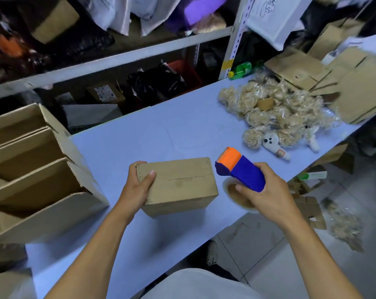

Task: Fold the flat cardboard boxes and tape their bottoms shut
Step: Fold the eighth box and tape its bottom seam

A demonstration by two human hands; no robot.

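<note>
Near the bench (pixel 122 147) front edge, the left hand (pixel 137 186) grips the left end of a folded cardboard box (pixel 180 184), thumb on top. The box stands on the bench w/ its seam up. Just right of it, the right hand (pixel 267 195) is curled round a blue-orange tape dispenser (pixel 238 169), held above the bench. Farther right lies a pile of bagged plush toys (pixel 275 111), and behind it flat cardboard boxes (pixel 325 76). At left, open cartons (pixel 32 169).

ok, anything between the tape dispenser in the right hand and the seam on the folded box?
Nothing visible. The right hand holds the blue and orange tape dispenser just right of the brown folded cardboard box, apart from it. The left hand grips the box's left end, clear of the centre seam.
</note>
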